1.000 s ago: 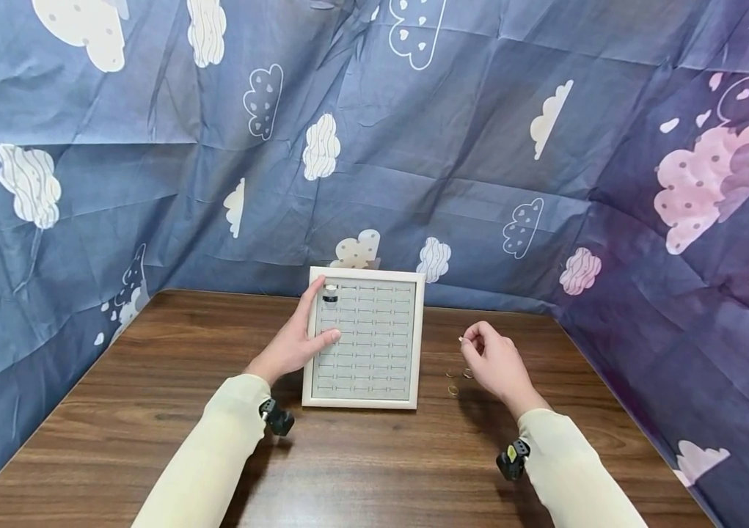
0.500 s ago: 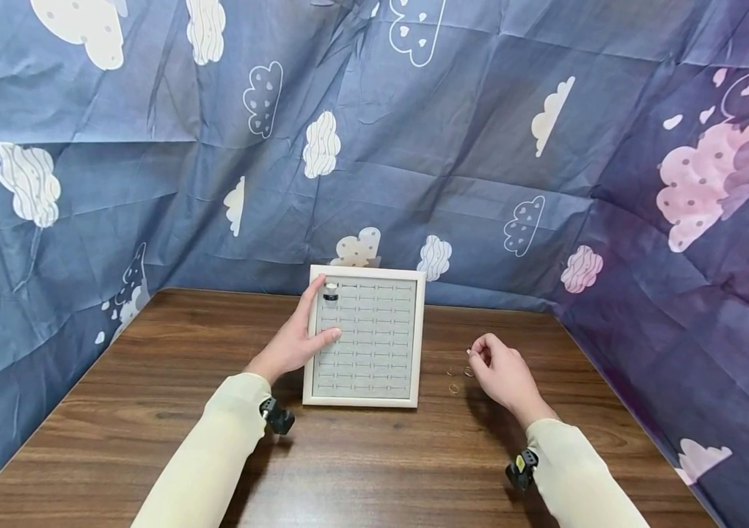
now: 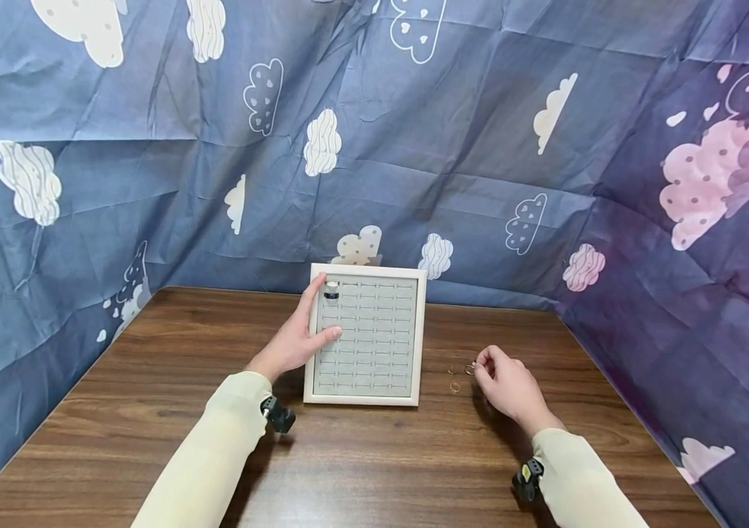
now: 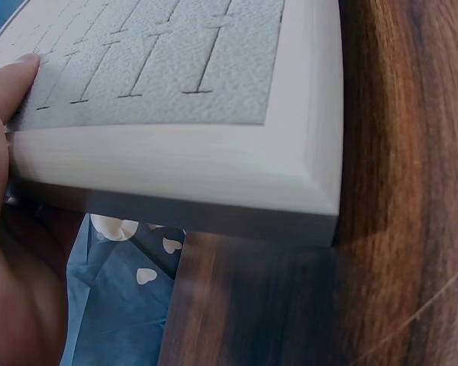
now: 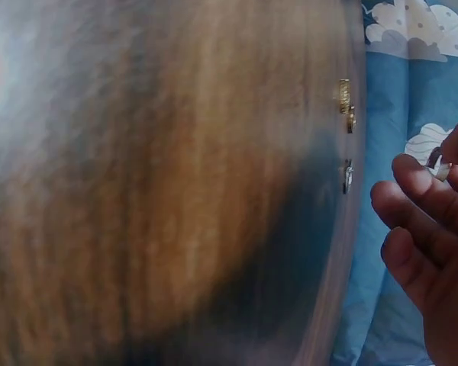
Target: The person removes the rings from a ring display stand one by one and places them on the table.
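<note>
My left hand grips the left side of a white-framed ring display board, thumb on its grey slotted face. The board leans upright on the table. In its top-left slots sit a silvery-white ring and a black ring. To the right, my right hand pinches a silver ring between thumb and index finger, above the tabletop. Close by on the table lie another silver ring and two gold rings, one nearer and one farther.
The brown wooden table reaches back to a blue cloth backdrop with cloud prints, which also closes in both sides. Each wrist wears a small black camera, such as the left one.
My right hand has moved right and toward the front of the table, keeping its pinch on the ring. My left hand and the display board stay in place.
</note>
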The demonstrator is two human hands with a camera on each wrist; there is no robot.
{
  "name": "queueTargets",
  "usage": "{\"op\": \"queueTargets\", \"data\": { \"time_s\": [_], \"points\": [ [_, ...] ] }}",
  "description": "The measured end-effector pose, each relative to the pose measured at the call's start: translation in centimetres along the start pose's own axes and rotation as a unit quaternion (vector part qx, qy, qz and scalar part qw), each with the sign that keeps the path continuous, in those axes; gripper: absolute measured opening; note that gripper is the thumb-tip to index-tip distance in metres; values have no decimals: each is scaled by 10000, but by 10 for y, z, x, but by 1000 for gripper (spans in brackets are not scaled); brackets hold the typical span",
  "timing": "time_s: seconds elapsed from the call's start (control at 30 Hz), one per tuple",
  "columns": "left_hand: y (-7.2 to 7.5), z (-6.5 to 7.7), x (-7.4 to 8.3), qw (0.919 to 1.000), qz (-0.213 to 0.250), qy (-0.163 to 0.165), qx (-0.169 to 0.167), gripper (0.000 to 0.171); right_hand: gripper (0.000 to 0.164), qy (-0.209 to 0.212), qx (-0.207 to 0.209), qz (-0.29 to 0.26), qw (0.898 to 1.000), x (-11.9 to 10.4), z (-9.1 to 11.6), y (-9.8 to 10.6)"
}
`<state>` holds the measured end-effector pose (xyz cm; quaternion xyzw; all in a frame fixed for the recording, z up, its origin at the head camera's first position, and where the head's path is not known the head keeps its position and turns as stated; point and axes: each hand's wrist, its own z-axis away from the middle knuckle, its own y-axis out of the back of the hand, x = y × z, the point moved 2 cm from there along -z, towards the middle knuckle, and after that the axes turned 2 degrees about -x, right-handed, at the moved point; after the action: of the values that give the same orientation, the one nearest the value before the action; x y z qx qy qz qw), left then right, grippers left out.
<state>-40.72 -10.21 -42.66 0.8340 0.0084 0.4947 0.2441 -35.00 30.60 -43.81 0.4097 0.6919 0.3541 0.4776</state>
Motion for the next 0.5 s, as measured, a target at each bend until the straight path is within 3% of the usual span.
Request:
{"op": "queueTargets", "data": {
  "time_s": [0.2, 0.5],
  "points": [
    [-1, 0, -1, 10000, 84, 12, -10, 105, 6, -147, -492, 251, 9984, 3, 4, -6],
    [0, -1, -4, 10000, 11, 30, -50, 104, 5, -72, -727, 354, 9967, 6, 5, -13]
  ]
}}
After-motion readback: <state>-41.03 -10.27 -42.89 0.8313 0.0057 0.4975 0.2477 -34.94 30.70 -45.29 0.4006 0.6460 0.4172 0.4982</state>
